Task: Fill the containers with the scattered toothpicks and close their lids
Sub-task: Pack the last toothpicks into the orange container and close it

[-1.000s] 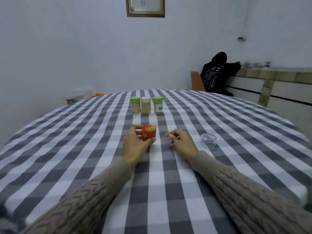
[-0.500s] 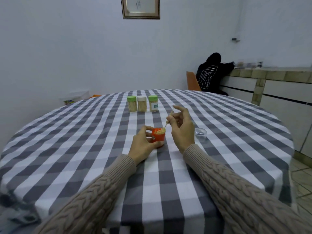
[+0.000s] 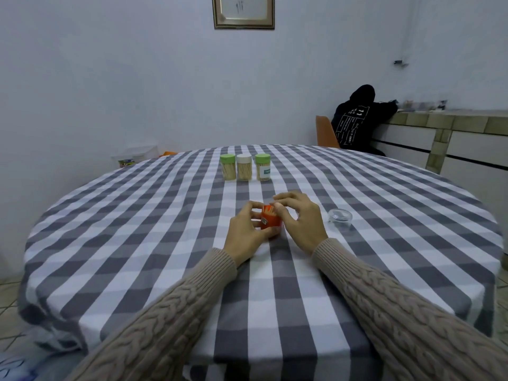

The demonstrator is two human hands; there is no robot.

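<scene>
At frame centre, the left hand grips the orange container; the right hand, fingers curled, touches its open top.

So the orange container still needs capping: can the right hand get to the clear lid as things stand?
Probably yes: the clear lid lies on bare cloth just beside the right hand, with nothing between them.

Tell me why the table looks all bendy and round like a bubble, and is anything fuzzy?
In the head view the wide-angle lens bows the checked tablecloth stripes outward; the small things on the far counter ledge are blurred; the three capped toothpick jars and the orange container are fairly sharp; light is soft and even, with faint shadows and no strong glare.
</scene>
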